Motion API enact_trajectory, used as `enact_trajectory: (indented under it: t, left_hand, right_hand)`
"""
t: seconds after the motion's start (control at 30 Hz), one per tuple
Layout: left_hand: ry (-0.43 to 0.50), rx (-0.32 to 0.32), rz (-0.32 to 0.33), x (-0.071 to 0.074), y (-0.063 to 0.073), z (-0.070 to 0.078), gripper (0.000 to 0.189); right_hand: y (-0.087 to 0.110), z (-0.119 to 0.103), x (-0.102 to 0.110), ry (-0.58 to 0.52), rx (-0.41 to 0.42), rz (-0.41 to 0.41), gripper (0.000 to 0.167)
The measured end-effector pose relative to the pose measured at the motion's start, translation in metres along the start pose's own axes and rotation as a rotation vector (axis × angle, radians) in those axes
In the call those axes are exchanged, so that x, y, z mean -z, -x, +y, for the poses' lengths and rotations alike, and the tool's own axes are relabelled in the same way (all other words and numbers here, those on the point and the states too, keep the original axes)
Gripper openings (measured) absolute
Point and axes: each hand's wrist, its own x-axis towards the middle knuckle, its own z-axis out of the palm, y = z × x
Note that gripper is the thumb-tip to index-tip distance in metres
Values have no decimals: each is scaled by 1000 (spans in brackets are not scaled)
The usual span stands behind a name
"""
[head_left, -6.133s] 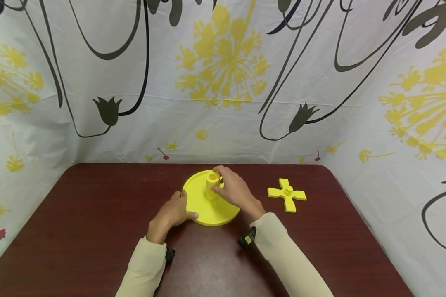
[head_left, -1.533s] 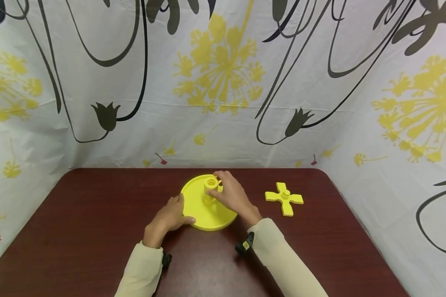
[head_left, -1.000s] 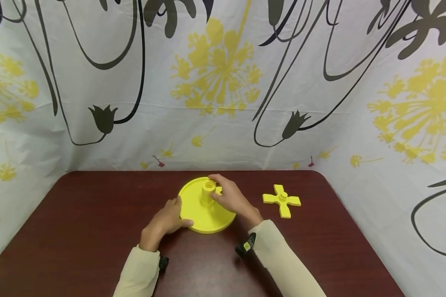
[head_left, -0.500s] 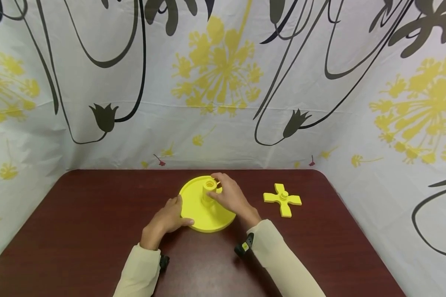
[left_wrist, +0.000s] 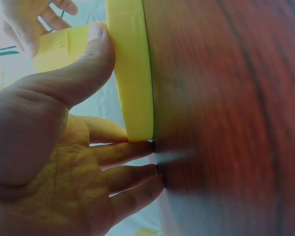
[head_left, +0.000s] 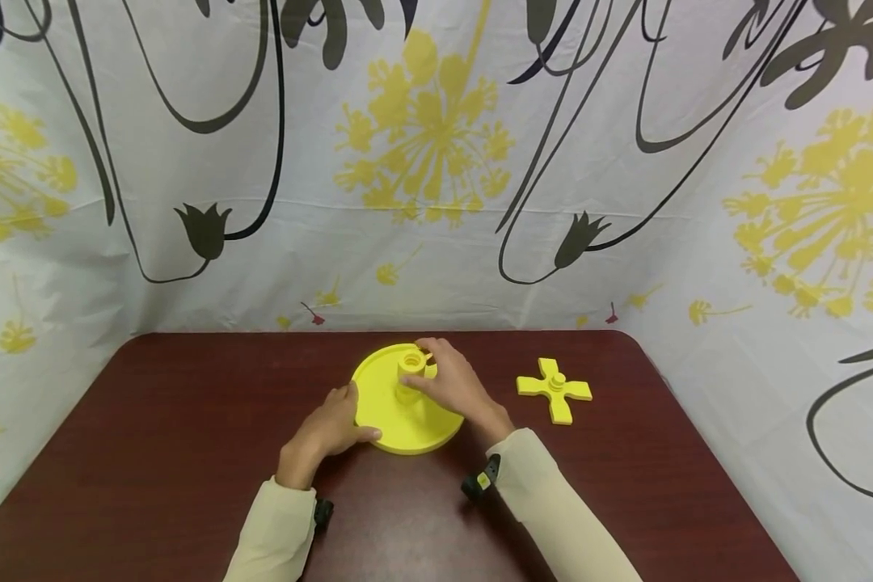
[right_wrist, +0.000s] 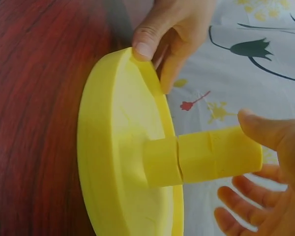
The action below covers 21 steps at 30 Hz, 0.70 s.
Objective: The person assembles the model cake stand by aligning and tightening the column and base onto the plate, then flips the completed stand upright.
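A yellow round, shallow tray-like base [head_left: 407,428] with a raised rim lies on the table. From its middle rises a hollow yellow cylinder [head_left: 411,368], upright on a short post; a thin seam between the two shows in the right wrist view. My left hand [head_left: 330,424] grips the base's left rim, thumb on the near edge and fingers along the far side. The right hand [head_left: 457,384] pinches the cylinder near its top between thumb and index finger, while its other fingers [right_wrist: 241,201] stay loosely bent below. Behind that hand a small yellow tab partly shows.
To the right lies a yellow four-armed cross piece [head_left: 555,390] with a round stepped knob in its centre. The dark red wooden table [head_left: 189,453] ends at a white patterned cloth [head_left: 436,267] behind and at the sides.
The base stays in place under my left hand. My right thumb and index finger have shifted slightly around the cylinder's top. The cross piece has not moved.
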Motion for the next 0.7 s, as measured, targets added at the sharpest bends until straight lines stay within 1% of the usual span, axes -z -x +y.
enact_trajectory:
  t: [0.17,0.3,0.4,0.53,0.7]
  left_hand:
    - [-6,1,-2,0,-2,0,97]
    - [-7,6,-7,1,-3,-1,97]
    - [-5,9,-10,0,-2,-1,96]
    - [-3,5,-8,0,-1,-1,96]
    - [2,-3,-6,0,-1,0,96]
  right_hand:
    - [0,2,4,-67,48,-45,62]
    - [1,2,4,-74,93,-37,58]
    - [1,3,4,-67,107,-29,55]
    - [0,3,3,-49,106,-20,53]
    - [1,3,2,-34,77,-1,54]
